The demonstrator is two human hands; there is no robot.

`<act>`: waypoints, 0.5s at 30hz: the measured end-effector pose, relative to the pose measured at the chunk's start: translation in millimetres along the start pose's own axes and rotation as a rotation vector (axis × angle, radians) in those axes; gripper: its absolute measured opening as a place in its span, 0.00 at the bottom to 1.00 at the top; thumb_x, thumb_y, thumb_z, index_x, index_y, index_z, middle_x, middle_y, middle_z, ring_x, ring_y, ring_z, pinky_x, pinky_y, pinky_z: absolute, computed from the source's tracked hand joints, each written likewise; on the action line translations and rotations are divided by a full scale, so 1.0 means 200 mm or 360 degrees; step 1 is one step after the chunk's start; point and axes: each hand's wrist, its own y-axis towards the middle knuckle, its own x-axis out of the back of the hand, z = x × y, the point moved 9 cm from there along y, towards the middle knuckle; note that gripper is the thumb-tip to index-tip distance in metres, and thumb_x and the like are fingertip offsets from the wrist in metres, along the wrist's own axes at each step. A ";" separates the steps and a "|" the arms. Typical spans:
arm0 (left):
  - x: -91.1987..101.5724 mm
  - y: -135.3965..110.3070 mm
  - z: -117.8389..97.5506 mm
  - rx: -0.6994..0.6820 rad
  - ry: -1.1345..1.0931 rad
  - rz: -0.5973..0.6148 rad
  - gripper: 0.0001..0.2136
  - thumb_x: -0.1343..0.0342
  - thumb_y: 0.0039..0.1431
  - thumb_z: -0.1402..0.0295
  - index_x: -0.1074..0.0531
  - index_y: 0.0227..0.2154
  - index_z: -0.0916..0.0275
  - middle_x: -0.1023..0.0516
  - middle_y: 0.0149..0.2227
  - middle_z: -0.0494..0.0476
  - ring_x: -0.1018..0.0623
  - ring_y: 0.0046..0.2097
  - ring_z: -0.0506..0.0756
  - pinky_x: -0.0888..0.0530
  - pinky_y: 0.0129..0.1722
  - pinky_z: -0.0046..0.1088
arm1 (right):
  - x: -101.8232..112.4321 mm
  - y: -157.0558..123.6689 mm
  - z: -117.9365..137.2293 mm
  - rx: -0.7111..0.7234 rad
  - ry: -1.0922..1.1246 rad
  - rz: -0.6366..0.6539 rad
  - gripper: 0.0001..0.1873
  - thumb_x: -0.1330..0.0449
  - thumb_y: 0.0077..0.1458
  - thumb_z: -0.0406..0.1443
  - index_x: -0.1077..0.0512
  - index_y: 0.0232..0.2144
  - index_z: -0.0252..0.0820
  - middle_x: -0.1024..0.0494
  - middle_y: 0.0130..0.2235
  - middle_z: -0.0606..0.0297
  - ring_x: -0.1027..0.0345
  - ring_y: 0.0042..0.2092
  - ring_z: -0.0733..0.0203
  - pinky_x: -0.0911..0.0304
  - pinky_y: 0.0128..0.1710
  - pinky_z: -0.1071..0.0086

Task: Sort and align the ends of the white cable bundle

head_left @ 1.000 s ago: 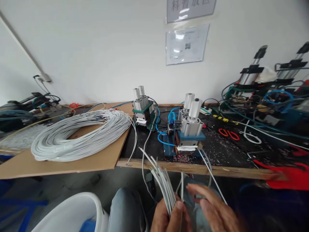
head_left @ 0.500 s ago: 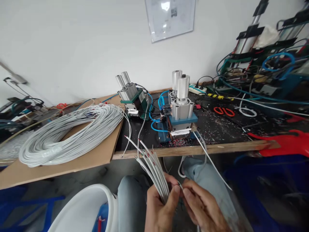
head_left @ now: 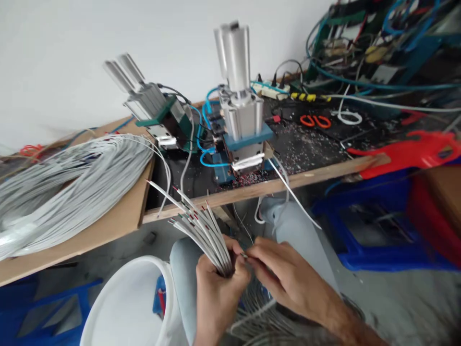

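My left hand (head_left: 216, 286) is closed around a bundle of white wires (head_left: 196, 226) that fans up and to the left, with stripped ends and red marks near the tips. My right hand (head_left: 284, 278) is beside it, thumb and fingers pinched on a single wire end (head_left: 244, 255) at the bundle's base. Both hands are above my lap, below the bench edge. More white wires (head_left: 259, 312) lie across my lap under the hands.
On the bench stand two pneumatic wire machines (head_left: 239, 129) (head_left: 158, 113) with blue hoses. A large coil of white wire (head_left: 61, 187) lies on cardboard at left. A white bucket (head_left: 122, 302) is by my left knee. Orange scissors (head_left: 315, 120), a red part (head_left: 410, 149) and blue crates (head_left: 378, 226) are at right.
The view has tilted down and moved closer to the bench. My right hand went from open fingers to a pinch against the bundle held by my left hand.
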 end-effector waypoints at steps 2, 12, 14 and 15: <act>-0.03 0.01 0.02 0.0034 0.0060 0.0146 0.04 0.35 0.42 0.71 0.20 0.23 0.53 0.25 0.20 0.44 0.32 0.19 0.52 0.33 0.17 0.25 | 0.02 0.00 -0.01 0.0017 -0.0098 0.0135 0.09 0.42 0.69 0.32 0.23 0.38 0.51 0.18 0.36 0.70 0.24 0.34 0.58 0.35 0.37 0.63; -0.01 0.00 0.11 0.0157 0.0023 -0.0059 0.04 0.31 0.46 0.65 0.20 0.20 0.53 0.21 0.22 0.47 0.23 0.26 0.55 0.24 0.27 0.28 | -0.06 -0.05 -0.12 -0.0152 0.0354 -0.0308 0.11 0.45 0.71 0.39 0.25 0.36 0.50 0.23 0.29 0.74 0.28 0.28 0.63 0.35 0.29 0.69; -0.01 -0.05 0.16 0.0216 -0.0060 -0.0181 0.08 0.29 0.48 0.61 0.21 0.20 0.53 0.21 0.23 0.47 0.23 0.26 0.56 0.23 0.29 0.29 | -0.12 -0.09 -0.16 -0.0258 0.0482 -0.0517 0.13 0.46 0.72 0.41 0.26 0.35 0.51 0.23 0.27 0.74 0.27 0.26 0.63 0.34 0.27 0.70; -0.02 -0.07 0.19 0.0271 -0.0105 -0.0214 0.09 0.28 0.48 0.59 0.21 0.21 0.53 0.23 0.22 0.47 0.25 0.25 0.55 0.24 0.28 0.30 | -0.15 -0.10 -0.17 -0.0307 0.0543 -0.0585 0.13 0.45 0.72 0.43 0.25 0.34 0.52 0.23 0.26 0.75 0.28 0.25 0.63 0.34 0.25 0.71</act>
